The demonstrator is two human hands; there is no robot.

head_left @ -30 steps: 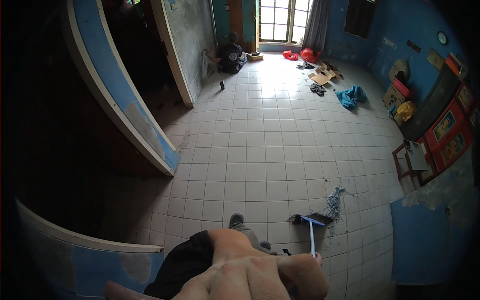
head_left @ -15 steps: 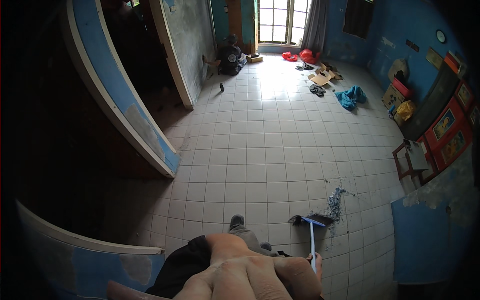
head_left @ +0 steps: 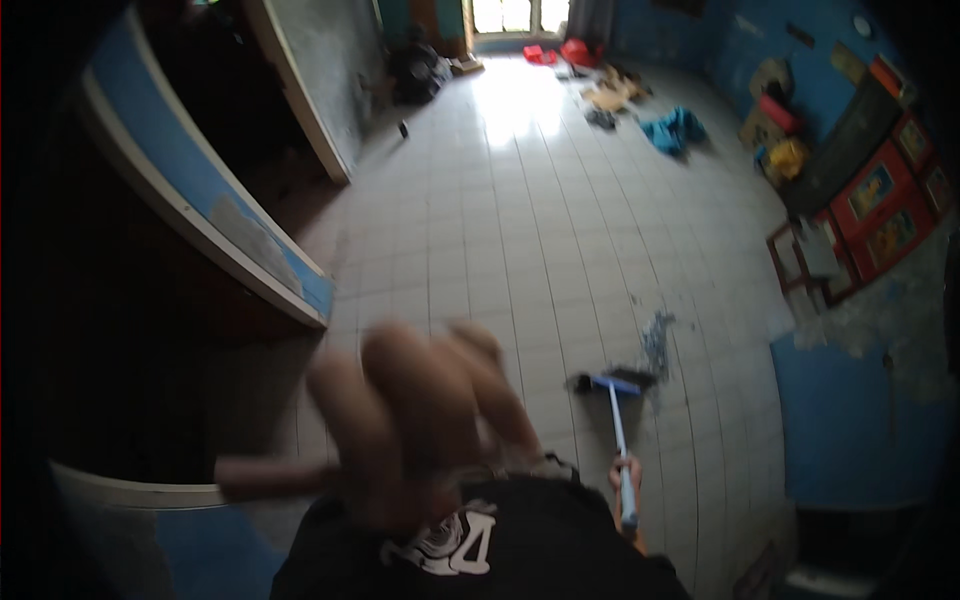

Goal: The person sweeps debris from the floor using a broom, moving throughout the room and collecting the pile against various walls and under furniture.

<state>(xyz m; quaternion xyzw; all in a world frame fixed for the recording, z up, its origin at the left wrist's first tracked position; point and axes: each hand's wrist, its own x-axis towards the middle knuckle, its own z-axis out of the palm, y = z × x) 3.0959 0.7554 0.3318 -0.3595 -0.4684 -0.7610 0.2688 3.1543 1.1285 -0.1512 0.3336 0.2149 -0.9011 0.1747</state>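
Observation:
My right hand [head_left: 625, 472] is closed around the pale blue handle of a broom [head_left: 616, 418]. Its blue head with dark bristles rests on the tiled floor. Against the bristles, on the far side, lies a streak of bluish-grey debris [head_left: 656, 342]. Close to the camera, in front of my black shirt [head_left: 540, 520], my left hand [head_left: 415, 400] is raised. Its fingers look bent but are smeared by motion, so whether they grip anything does not show. A blurred brownish bar-like shape [head_left: 275, 478] sticks out beside it; I cannot make out what it is.
A person [head_left: 418, 72] crouches by the far left wall, near a small dark upright object [head_left: 403, 129]. Blue cloth [head_left: 672, 130], cardboard [head_left: 612, 92] and red bags [head_left: 580, 53] lie at the far right. A small stool [head_left: 812, 255] stands by the red cabinet [head_left: 880, 215].
My left hand has pulled back from the lens, and its fingers now show. The view has tilted, so the room sits higher. More of the right hand and broom handle is visible.

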